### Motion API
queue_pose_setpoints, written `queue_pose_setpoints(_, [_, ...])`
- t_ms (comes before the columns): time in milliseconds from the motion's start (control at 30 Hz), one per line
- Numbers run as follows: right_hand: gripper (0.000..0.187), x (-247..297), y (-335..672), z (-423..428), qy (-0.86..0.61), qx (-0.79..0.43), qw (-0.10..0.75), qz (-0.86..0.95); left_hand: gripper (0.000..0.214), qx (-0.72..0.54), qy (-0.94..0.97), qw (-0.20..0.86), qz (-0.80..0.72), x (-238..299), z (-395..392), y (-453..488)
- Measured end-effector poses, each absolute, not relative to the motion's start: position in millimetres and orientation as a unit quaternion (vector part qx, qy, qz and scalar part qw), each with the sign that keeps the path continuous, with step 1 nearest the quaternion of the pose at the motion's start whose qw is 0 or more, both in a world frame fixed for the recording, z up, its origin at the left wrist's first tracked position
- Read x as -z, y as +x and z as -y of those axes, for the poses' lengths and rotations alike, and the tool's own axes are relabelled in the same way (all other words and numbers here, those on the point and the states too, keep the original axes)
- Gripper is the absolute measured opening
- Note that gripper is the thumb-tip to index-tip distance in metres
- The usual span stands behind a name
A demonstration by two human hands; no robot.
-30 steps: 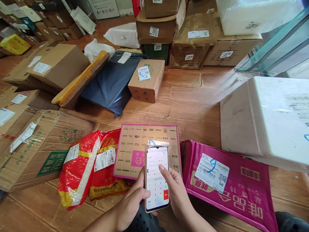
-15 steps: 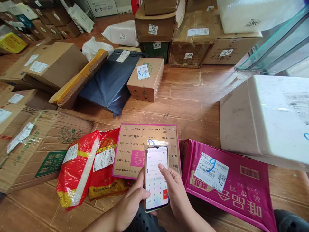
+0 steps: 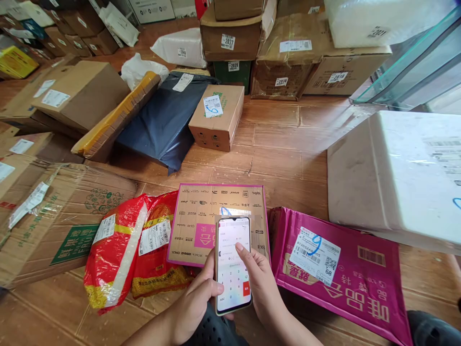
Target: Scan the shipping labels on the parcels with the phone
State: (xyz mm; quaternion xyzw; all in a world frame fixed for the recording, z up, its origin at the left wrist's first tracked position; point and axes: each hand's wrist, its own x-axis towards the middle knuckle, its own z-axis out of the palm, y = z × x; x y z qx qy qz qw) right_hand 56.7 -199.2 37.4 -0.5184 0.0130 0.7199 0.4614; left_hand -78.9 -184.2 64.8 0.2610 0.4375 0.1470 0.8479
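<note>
Pink-edged box (image 3: 207, 206) just beyond, clasping phone (image 3: 230, 281) near centre in left hand (image 3: 194, 302), right hand (image 3: 262, 286) thumbing the keypad, its own hold unclear; may drop it if left grip slackens

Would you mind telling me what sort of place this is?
Probably a parcel depot or pick-up point: stacked cardboard boxes with numbered stickers, a labelled pink mailer bag lying on the floor, and a phone held in the left hand.
</note>
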Motion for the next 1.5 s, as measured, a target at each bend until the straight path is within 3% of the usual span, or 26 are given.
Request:
queue_pose_setpoints(367, [0.054, -40.0, 56.1, 195.3, -0.541, -0.706, 0.456, -0.020, 0.082, -0.150, 0.257, 0.841, -0.451, -64.1, 184.8, -78.8])
queue_pose_setpoints(900, [0.048, -39.5, 55.2, 195.8, -0.529, -0.714, 0.458, -0.018, 0.082, -0.157, 0.247, 0.847, -0.444, -62.2, 186.1, -80.8])
queue_pose_setpoints(1500, [0.050, -32.2, 46.2, 193.9, -0.510, -0.694, 0.507, 0.002, 0.093, -0.120, 0.209, 0.816, -0.526, -66.6, 185.6, -81.7])
